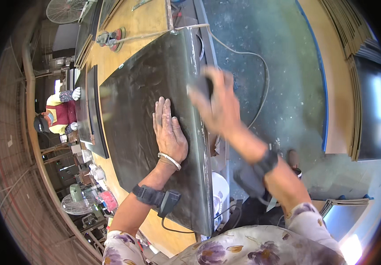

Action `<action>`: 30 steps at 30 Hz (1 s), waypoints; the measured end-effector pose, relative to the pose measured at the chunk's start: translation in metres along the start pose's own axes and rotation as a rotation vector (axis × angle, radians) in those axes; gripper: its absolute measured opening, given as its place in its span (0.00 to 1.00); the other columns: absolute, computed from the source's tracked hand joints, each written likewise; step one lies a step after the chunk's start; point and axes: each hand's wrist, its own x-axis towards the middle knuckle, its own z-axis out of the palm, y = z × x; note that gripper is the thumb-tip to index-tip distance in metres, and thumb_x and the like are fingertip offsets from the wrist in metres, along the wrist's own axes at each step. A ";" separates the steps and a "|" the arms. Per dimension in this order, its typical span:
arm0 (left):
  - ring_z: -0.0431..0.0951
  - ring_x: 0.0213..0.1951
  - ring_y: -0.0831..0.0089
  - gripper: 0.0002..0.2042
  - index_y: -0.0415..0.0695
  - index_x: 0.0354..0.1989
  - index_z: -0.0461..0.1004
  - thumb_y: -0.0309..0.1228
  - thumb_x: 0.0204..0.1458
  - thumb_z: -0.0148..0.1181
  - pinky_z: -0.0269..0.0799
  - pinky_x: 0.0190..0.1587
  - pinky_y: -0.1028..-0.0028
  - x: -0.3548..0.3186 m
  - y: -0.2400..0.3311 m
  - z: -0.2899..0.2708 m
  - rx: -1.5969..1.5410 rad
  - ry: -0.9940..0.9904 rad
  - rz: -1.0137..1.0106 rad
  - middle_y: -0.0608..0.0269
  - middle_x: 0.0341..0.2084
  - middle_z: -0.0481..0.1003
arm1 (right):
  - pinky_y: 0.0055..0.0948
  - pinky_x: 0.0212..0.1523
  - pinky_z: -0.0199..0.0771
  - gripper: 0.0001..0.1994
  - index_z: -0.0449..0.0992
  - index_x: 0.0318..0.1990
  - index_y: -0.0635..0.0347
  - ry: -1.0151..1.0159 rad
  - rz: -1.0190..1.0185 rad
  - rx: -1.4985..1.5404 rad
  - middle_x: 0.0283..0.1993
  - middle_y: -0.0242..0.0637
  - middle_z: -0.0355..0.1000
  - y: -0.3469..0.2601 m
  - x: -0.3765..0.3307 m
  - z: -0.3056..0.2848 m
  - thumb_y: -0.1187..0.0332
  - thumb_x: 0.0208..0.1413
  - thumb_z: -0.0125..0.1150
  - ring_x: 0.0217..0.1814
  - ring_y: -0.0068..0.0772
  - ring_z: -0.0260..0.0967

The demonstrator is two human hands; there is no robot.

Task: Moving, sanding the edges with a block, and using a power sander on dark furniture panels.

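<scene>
A large dark panel point(133, 92) with a pale, dusty rounded edge lies on a wooden table point(148, 20). My left hand point(171, 134) rests flat on the panel, fingers stretched out and pointing away from me. At the panel's right edge, my right hand point(220, 106) is closed round a dark block point(205, 86) that looks like a sanding block. Motion blurs this hand and the block, so the block's contact with the edge is hard to make out. Pale dust coats the fingers of both hands.
A round power sander point(112, 39) stands at the far left, its pale cord point(265, 73) looping over the floor. A white bucket point(220, 190) stands below the panel's near right edge. Panels point(357, 106) lean at right. Across the table is another person point(62, 112) in gloves.
</scene>
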 end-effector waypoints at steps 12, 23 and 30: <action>0.53 0.63 0.54 0.20 0.36 0.59 0.57 0.29 0.59 0.36 0.48 0.63 0.63 0.008 0.004 0.006 -0.005 0.041 0.047 0.47 0.61 0.55 | 0.46 0.33 0.71 0.22 0.63 0.46 0.50 0.010 -0.144 -0.332 0.45 0.59 0.61 -0.015 0.064 -0.005 0.54 0.45 0.62 0.41 0.58 0.67; 0.51 0.64 0.55 0.21 0.38 0.60 0.55 0.26 0.57 0.36 0.45 0.64 0.59 0.002 0.001 0.001 -0.036 0.027 0.020 0.51 0.61 0.54 | 0.44 0.46 0.68 0.26 0.65 0.52 0.51 -0.132 -0.102 -0.180 0.51 0.55 0.61 -0.014 0.039 -0.013 0.57 0.45 0.64 0.46 0.54 0.66; 0.53 0.63 0.58 0.20 0.38 0.59 0.58 0.27 0.57 0.37 0.45 0.64 0.61 -0.001 -0.002 -0.001 -0.026 0.049 -0.012 0.53 0.60 0.56 | 0.48 0.41 0.74 0.30 0.58 0.59 0.52 -0.495 0.516 1.516 0.57 0.55 0.59 0.004 0.029 -0.088 0.46 0.53 0.49 0.45 0.54 0.69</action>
